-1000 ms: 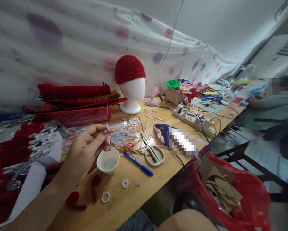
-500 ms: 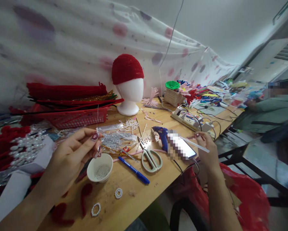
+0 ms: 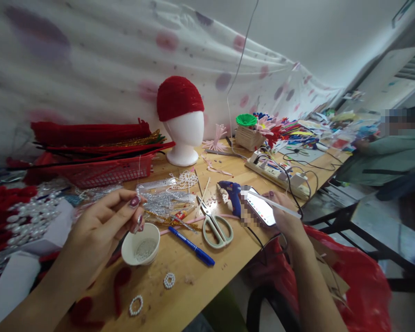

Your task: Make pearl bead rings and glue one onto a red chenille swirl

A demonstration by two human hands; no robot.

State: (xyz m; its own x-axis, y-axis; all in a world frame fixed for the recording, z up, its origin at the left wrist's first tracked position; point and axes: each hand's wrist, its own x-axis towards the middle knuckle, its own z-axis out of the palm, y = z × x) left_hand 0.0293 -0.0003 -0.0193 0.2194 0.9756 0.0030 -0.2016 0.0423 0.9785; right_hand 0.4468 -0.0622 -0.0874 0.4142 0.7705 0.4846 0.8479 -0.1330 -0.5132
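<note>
My left hand [image 3: 110,221] pinches the lower end of a thin pale wire [image 3: 139,168] between thumb and fingertips; any small bead there is hidden. Just below the fingers stands a white cup [image 3: 124,251] with small clear beads in its bottom. At the table edge, my right hand [image 3: 288,219] has its bent fingers at the right side of a lit phone [image 3: 262,205], gripping that edge. Icons show on its screen. A translucent glue stick [image 3: 285,210], running from the back of the blue glue gun [image 3: 234,198], crosses in front of these fingers.
Green-handled scissors [image 3: 216,230], a blue marker [image 3: 193,246] and two pearl rings [image 3: 169,280] lie on the table. Behind are a red basket [image 3: 106,175], a foam head [image 3: 184,133] in a red cap and a power strip [image 3: 276,173]. A person [image 3: 394,152] sits far right.
My right hand has moved left and down from the glue stick's end onto the phone's edge. The phone screen now shows icons. My left hand keeps its pinch on the wire.
</note>
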